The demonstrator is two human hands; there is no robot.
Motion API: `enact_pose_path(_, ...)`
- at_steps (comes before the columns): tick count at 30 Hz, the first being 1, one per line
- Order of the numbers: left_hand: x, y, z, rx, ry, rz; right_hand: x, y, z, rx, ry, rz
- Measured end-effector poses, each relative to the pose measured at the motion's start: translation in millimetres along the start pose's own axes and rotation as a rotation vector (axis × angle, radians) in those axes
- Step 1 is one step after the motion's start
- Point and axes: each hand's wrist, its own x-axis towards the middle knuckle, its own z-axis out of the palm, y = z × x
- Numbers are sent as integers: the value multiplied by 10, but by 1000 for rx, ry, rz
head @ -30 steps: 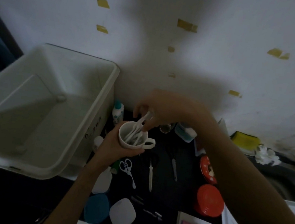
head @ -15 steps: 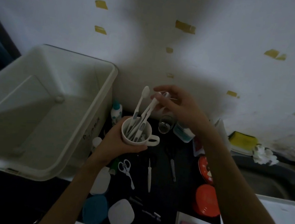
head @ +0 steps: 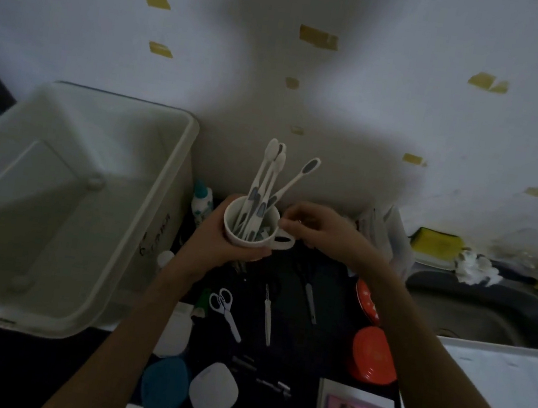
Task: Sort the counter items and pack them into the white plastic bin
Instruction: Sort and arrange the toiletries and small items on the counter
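1. The left hand [head: 221,238] is wrapped around a white mug [head: 250,225], holding it above the dark counter [head: 318,335], just right of the white bin [head: 63,209].
2. Several toothbrushes [head: 263,185] stand in the mug, heads up, one leaning to the right.
3. The right hand [head: 322,233] sits at the mug's handle, fingers curled; whether it pinches the handle cannot be told.
4. Near the mug on the counter lie small scissors [head: 224,311], a red lid [head: 374,355] and a blue case [head: 162,384].
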Motion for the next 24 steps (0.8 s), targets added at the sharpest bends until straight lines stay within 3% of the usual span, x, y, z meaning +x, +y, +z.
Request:
enact_pose_path(3,122,-40,-48,64,-11,0,-32,70,27,-41,-21,-13)
enact_pose_path(7,300,-70,-106,139,-33,-23,29,150,29,109,-78,23)
enact_pose_path(13,552,-153,-98,253,-22,-74,252,432,213,74,207,110)
enact_pose_path(20,580,-402,-369,562,138,-227,585,893,583,169,363,301)
enact_pose_path(24,463,-488,-496,571,64,-226,784,1132,828,243,391,447)
